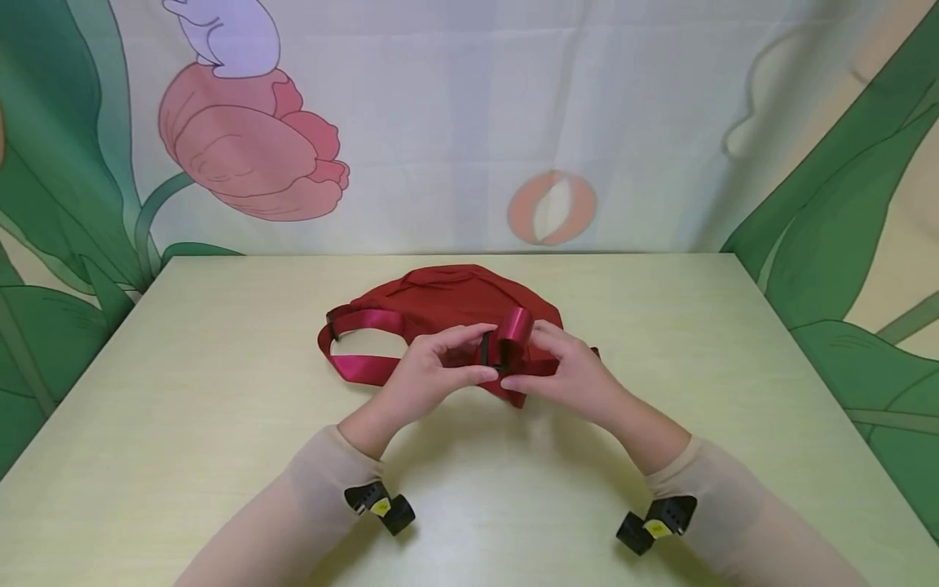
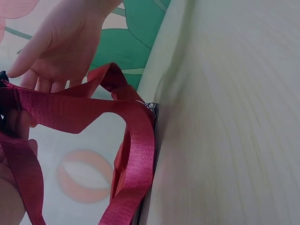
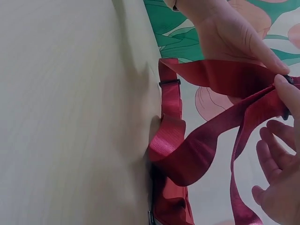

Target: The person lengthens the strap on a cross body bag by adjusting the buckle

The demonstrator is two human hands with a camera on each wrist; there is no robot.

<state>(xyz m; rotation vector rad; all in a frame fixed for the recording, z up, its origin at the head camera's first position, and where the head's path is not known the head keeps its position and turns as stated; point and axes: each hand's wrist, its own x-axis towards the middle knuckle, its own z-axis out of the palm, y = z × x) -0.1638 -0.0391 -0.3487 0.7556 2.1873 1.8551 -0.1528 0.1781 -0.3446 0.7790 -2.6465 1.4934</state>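
Left hand (image 1: 429, 363) and right hand (image 1: 575, 371) both grasping — pinching the magenta webbing strap (image 1: 517, 324) at its black buckle (image 1: 485, 349). Red waist bag (image 1: 455, 295) on tabletop (image 1: 220, 448) just beyond, 12 o'clock — strap loop (image 1: 367, 369) at its 9.

Red strap (image 2: 63, 111) held up off a pale table (image 2: 225, 117).
Left hand (image 2: 9, 199) and right hand (image 2: 70, 47) grip its black buckle (image 2: 3, 76), partly cropped.
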